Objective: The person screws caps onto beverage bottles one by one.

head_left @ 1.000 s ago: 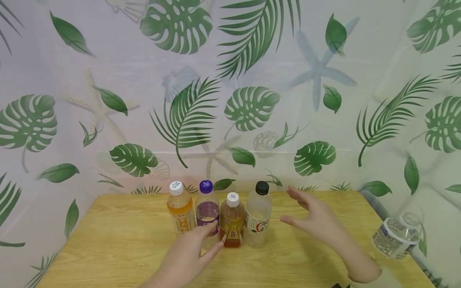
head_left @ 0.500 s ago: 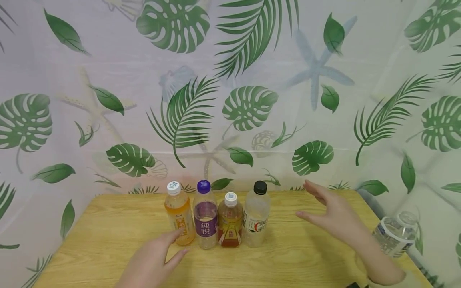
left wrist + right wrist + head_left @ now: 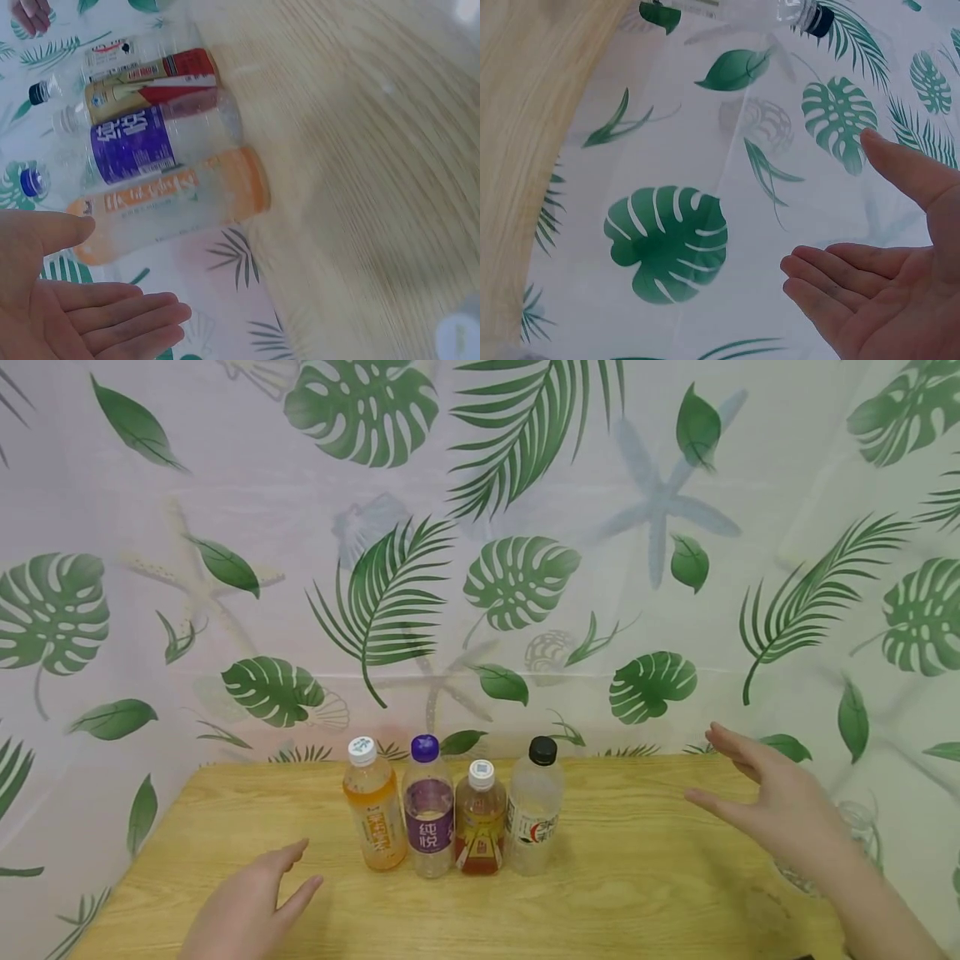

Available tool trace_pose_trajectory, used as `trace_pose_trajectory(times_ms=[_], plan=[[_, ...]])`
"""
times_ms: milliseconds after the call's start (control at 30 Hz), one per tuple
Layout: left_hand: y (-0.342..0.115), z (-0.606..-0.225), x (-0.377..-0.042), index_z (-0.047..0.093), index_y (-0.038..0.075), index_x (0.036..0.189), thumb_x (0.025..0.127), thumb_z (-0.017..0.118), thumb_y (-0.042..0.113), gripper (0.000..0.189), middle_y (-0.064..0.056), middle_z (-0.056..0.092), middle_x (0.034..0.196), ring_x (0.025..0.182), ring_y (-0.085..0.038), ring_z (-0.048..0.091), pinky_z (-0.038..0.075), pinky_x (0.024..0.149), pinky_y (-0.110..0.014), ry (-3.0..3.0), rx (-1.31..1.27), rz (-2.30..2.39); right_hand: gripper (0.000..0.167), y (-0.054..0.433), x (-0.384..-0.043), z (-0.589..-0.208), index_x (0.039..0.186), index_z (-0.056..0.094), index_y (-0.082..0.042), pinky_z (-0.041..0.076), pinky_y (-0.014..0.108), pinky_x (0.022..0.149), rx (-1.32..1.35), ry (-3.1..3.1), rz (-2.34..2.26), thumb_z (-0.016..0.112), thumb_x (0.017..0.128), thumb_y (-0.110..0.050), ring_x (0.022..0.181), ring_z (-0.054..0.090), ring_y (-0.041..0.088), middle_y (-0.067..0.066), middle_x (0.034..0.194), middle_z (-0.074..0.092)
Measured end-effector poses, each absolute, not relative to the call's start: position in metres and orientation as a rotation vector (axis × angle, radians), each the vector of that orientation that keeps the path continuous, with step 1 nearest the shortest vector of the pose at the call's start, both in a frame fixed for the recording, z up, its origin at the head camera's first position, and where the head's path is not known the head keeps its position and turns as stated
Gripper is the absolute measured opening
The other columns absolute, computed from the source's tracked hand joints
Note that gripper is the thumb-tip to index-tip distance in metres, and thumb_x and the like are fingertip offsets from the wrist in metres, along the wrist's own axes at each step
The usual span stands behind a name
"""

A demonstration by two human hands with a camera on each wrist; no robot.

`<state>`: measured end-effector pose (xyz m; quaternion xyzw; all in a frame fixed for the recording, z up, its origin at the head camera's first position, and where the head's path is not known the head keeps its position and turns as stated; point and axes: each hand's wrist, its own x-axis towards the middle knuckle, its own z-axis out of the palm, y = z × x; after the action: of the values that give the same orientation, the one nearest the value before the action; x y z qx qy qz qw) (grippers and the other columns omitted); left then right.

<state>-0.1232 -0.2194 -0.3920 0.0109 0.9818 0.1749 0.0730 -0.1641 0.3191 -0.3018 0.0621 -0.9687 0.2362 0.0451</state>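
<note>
Four drink bottles aside, counted here as several, stand in a row: an orange-drink bottle (image 3: 382, 827) with a white cap, a purple-labelled bottle (image 3: 429, 827), a reddish-brown tea bottle (image 3: 481, 831) and a clear black-capped bottle (image 3: 534, 818). To their left, my left hand (image 3: 243, 902) is held with thumb and fingers apart, nearest the orange bottle and not touching it. My right hand (image 3: 783, 810) is spread at the right, holding nothing. Behind its wrist a clear plastic bottle (image 3: 860, 818) is partly hidden. Both wrist views show bare palms.
The wooden table (image 3: 622, 893) runs back to a leaf-printed cloth (image 3: 525, 468). A round whitish thing (image 3: 457, 337), cut off by the frame, shows at the corner of the left wrist view.
My left hand has moved left, away from in front of the bottles. My right hand has moved right, now covering part of the clear bottle there. The row of bottles stays put.
</note>
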Motion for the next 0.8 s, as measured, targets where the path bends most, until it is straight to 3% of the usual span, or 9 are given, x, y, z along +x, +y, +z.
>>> trace_pose_trajectory(times_ms=[467, 800], plan=[[-0.26, -0.407, -0.118, 0.062, -0.011, 0.137, 0.1, 0.074, 0.037, 0.062, -0.027, 0.074, 0.124, 0.11, -0.044, 0.073, 0.061, 0.09, -0.058, 2.888, -0.017, 0.438, 0.098, 0.354, -0.151, -0.291, 0.165, 0.027, 0.002, 0.043, 0.078, 0.094, 0.022, -2.938, 0.563, 0.078, 0.097, -0.047, 0.132, 0.049, 0.065, 0.035, 0.16, 0.042], [-0.284, -0.425, -0.111, 0.066, -0.015, 0.127, 0.1, 0.074, 0.032, 0.055, -0.024, 0.077, 0.111, 0.098, -0.04, 0.075, 0.063, 0.083, -0.054, 2.855, 0.008, 0.457, 0.097, 0.384, -0.143, -0.297, 0.166, 0.012, 0.007, 0.034, 0.083, 0.103, -0.154, -2.905, 0.68, 0.069, 0.104, -0.041, 0.14, 0.032, 0.07, 0.042, 0.164, 0.026]])
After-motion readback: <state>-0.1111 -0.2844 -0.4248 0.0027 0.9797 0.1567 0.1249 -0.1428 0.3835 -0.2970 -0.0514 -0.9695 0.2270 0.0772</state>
